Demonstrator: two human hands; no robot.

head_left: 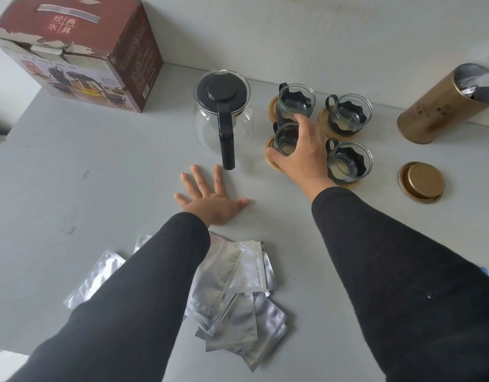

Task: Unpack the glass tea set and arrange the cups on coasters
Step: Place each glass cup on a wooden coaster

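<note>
My right hand (301, 153) is curled around the near-left clear glass cup with a black holder (286, 139), which sits on its round wooden coaster (273, 162). Three matching cups (350, 114) stand on coasters just beside it. My left hand (210, 199) lies flat, fingers spread, on the grey table (100, 175), near the glass teapot with a black lid (222, 106).

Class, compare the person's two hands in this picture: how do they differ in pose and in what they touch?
The left hand lies flat on the table with fingers spread, holding nothing; the right hand curls round a glass cup on its wooden coaster. Both wear black sleeves.
</note>
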